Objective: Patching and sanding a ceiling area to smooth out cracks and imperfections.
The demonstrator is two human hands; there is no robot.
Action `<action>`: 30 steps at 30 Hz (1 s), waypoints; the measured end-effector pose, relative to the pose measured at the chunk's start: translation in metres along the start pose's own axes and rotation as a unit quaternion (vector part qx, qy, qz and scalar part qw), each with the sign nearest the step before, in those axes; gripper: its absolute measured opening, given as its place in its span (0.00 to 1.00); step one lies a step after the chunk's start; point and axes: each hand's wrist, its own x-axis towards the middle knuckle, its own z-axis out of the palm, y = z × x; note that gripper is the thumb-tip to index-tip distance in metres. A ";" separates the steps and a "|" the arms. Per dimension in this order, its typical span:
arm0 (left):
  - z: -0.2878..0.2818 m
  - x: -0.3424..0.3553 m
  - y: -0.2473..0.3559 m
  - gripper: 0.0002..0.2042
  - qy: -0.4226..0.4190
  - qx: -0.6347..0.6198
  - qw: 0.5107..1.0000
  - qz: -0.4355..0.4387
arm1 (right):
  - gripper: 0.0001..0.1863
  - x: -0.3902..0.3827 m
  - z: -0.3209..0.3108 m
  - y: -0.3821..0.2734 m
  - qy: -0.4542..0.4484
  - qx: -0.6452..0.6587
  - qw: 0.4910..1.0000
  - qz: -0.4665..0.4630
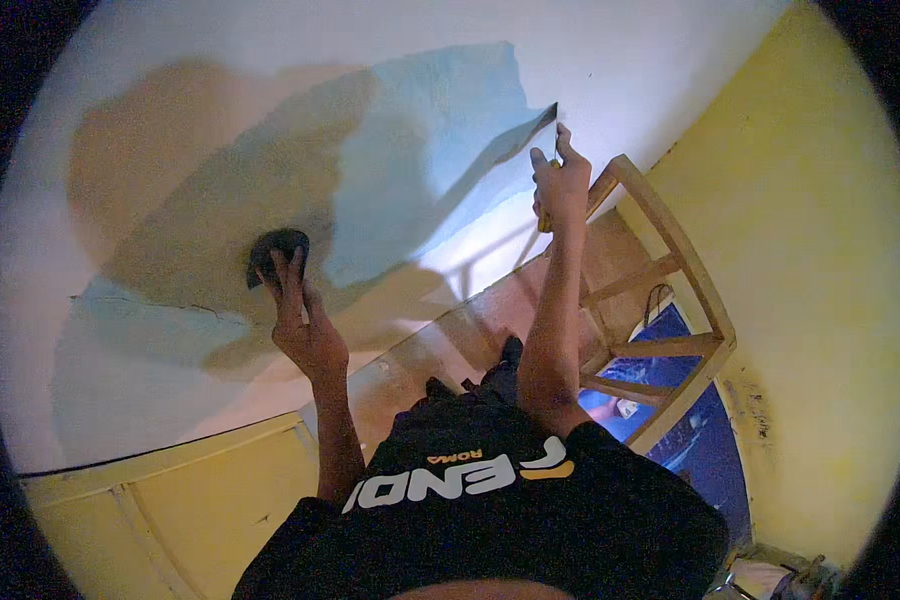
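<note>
My left hand (pixel 310 335) is closed on a black rounded object (pixel 288 240) in front of the wall; its exact kind is hard to make out. The fingers lie over its near side. Higher and to the right, my right hand (pixel 564 185) grips a putty knife (pixel 545 221) by its yellow handle, the thin dark blade pointing up at the wall. Before both hands is a white wall (pixel 630 60) with a large pale blue-grey patch (pixel 450 100). A crack-like line runs across the patch's lower left. Shadows of my arms and the tool fall over it.
A wooden frame like a ladder or chair (pixel 685 240) stands close to my right arm. Behind it are a blue printed sheet (pixel 705 450) and a yellow wall (pixel 810 250). Yellow panelling (pixel 210 500) lies lower left, and a brownish floor (pixel 400 385) shows by my feet.
</note>
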 end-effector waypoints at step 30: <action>0.002 -0.002 -0.001 0.18 -0.013 0.009 1.000 -0.024 | 0.34 0.006 -0.008 0.022 0.000 -0.063 0.998 -0.027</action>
